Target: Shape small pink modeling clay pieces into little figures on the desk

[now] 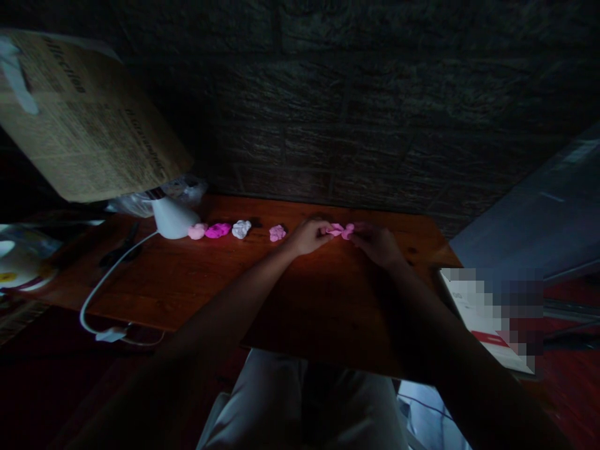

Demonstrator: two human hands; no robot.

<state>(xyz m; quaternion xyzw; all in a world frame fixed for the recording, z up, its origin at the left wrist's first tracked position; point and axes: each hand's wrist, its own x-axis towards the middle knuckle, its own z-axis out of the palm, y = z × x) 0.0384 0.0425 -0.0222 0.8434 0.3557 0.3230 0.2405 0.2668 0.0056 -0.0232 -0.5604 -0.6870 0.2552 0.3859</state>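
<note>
Near the back of the wooden table, my left hand (312, 235) pinches one end of a pink, irregular lump that looks like modelling clay (347, 232). The fingers of my right hand (377, 242) close on its other end, partly in shadow. Left of my hands lies a separate paler pink lump (277, 233). Further left sit a white lump (241, 229), a bright magenta lump (218, 230) and a light pink lump (197, 231), in a row ending beside the lamp base.
A lamp with a newsprint shade (107, 125) and white base (172, 217) stands on the table (309, 300) at left, its cord hanging over the front edge. Scissors (120, 250) lie beside the cord. A dark brick wall (309, 112) rises behind; a partly pixelated box (469, 306) is at right.
</note>
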